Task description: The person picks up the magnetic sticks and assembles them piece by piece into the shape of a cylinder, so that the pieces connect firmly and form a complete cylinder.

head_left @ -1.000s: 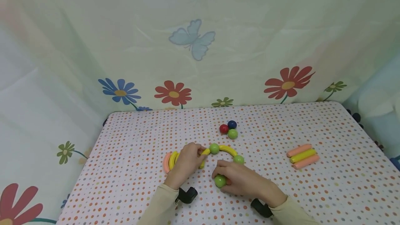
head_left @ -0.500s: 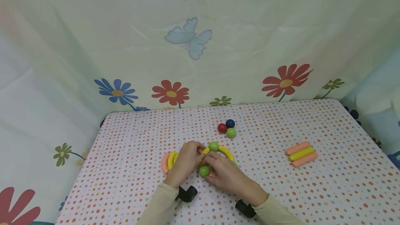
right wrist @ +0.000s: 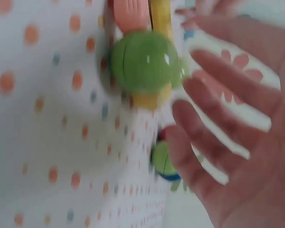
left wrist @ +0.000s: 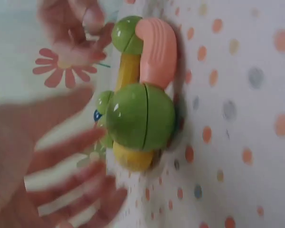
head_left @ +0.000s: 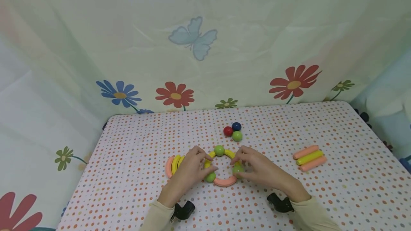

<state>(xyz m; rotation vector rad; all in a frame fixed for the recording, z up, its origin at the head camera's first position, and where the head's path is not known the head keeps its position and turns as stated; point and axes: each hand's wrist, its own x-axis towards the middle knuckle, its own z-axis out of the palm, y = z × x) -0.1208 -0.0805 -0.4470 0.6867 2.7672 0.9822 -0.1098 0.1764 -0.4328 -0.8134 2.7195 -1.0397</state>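
Note:
A ring of green balls and curved rods lies on the dotted tablecloth in the head view. It joins a far green ball (head_left: 219, 150), a near-left green ball (head_left: 210, 177), a right green ball (head_left: 238, 169), yellow curved rods (head_left: 229, 153) and one pink curved rod (head_left: 226, 181) along the near side. My left hand (head_left: 189, 168) hovers at the ring's left, its fingers spread beside the near-left ball (left wrist: 140, 117). On the opposite side, my right hand (head_left: 261, 167) is held with parted fingers around the right ball (right wrist: 145, 61). Neither wrist view shows anything gripped.
Behind the ring sit a red ball (head_left: 228, 131), a dark blue ball (head_left: 236, 126) and another green ball (head_left: 237, 136). Straight pink and yellow rods (head_left: 309, 158) lie at the right. More curved rods (head_left: 169, 167) are stacked left, partly behind my left hand. A flowered curtain (head_left: 250, 45) hangs behind the table.
My right hand brought a green ball and pink rod leftward to the ring, closing its near side, then let go and moved right. My left hand has loosened its fingers from the yellow rod.

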